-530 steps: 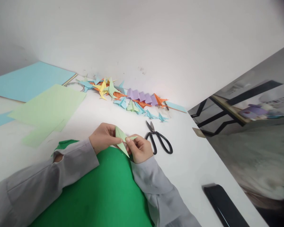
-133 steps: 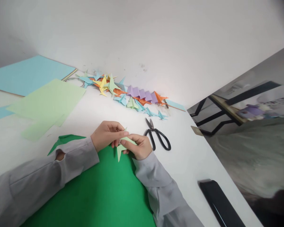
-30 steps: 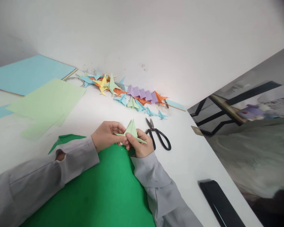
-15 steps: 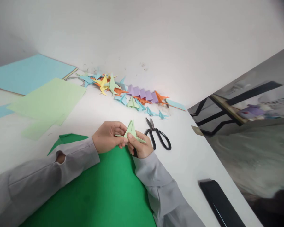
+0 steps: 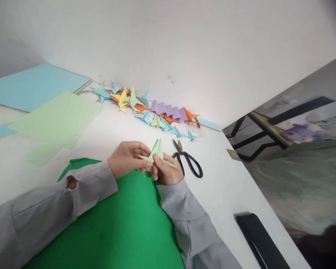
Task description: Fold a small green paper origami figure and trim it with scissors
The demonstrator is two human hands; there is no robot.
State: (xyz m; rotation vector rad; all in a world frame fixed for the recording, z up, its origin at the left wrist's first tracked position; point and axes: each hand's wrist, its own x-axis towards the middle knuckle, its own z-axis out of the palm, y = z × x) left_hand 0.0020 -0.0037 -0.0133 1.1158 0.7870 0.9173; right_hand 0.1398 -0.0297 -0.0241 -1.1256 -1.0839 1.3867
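Nearest: green cloth [image 5: 109,224], prob. over the lap, hiding part of the desk's [image 5: 218,190] near edge, w/ a gray sleeve either side. Black oblong item [image 5: 261,241], ID unclear, lies by the desk's right edge, toward the near end.

Just beyond, hands close together, both pinching one light-green folded paper [image 5: 156,150]. L hand [image 5: 127,158] has thumb + fingers at the left flap; R hand [image 5: 170,172] has its thumb pressed on the lower middle. Paper is held up off the desk, pts away from the wearer.

Change: approx 18 s ago it was a broad open diamond; now narrow, two pts w/ a slit btwn, one flap out each side. Last sec. adds little, just a slight shift of grip. Reads to me as main creases in, folding now at the fine-shaping stage.

Farther: scissors [image 5: 180,151], blades slightly apart, just right of R hand, unmoved. Light-green sheets [image 5: 56,117] on desk's left side. Far edge, against the wall [image 5: 168,41]: folded figures [image 5: 133,100], purple pleated strip [image 5: 165,109]; blue sheet [image 5: 39,86] at far left corner.
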